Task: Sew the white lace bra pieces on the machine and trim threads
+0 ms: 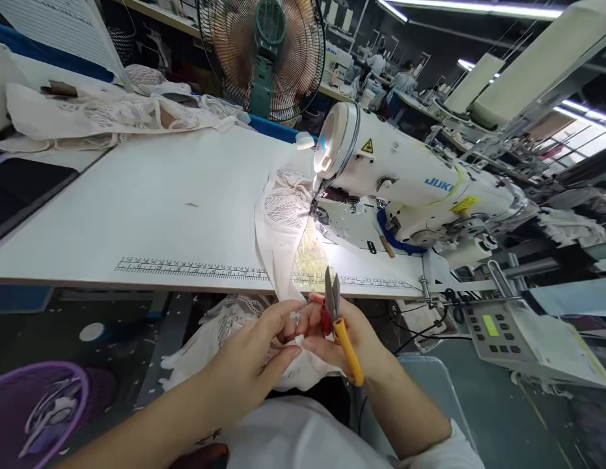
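I hold the white lace fabric [283, 221] low in the centre of the frame, just off the front edge of the worktop [151, 208], so its free end sits close under my eyes. My left hand [254, 365] pinches a fold of it between thumb and fingers, closed tight to keep the cloth taut. My right hand [351, 339] is wrapped around the thread snips [338, 319], yellow handle down across my palm and the blades pointing up, while its fingertips also steady the same fold, touching my left fingers. The fabric runs up from my hands over the worktop edge to the needle area of the sewing machine [410, 182] at centre right, where it lies lit by the machine's lamp. It looks thin, pale and soft, with openwork lace patterning near the needle and plain crumpled folds hanging below my hands.
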`<state>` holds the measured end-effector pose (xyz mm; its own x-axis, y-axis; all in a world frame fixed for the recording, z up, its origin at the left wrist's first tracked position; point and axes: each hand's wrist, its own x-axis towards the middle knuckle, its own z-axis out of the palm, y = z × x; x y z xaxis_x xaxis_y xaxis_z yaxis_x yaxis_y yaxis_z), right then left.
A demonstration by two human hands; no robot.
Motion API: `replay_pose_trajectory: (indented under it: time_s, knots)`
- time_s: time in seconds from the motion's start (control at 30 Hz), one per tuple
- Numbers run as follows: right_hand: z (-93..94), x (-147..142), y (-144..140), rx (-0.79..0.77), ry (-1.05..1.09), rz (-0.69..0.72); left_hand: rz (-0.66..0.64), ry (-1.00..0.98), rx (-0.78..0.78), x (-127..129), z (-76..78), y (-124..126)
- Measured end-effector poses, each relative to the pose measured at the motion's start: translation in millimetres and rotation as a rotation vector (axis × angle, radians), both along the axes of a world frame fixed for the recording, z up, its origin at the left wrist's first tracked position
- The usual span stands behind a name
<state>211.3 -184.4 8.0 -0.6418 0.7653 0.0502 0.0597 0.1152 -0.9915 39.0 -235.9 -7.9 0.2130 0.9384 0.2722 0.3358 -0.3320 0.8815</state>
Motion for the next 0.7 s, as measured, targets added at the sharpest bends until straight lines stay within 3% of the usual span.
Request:
replay_pose_trajectory:
  time_s: [0.17,0.37,0.47,0.57,0.7]
  knots:
    - [-2.4,-2,-8,0.065,-0.048,-0.011,0.003,0.002,-0.013,6,-1.6,-9]
    - [-13.9,-3,-26,0.234,-0.056,-0.199,0.237,0.151,0.118,15,-19.8,-22]
    - [-18.7,-6,-32,0.218,-0.044,-0.229,0.160,0.103,-0.031,20,-22.3,-24]
    - [-22.6,-9,-33,0.192,-0.014,-0.229,0.072,-0.087,-0.239,21,-18.6,-21]
    - [-26.0,-1,-27,0.134,-0.048,-0.119,0.006,-0.325,-0.447,17,-13.3,-17]
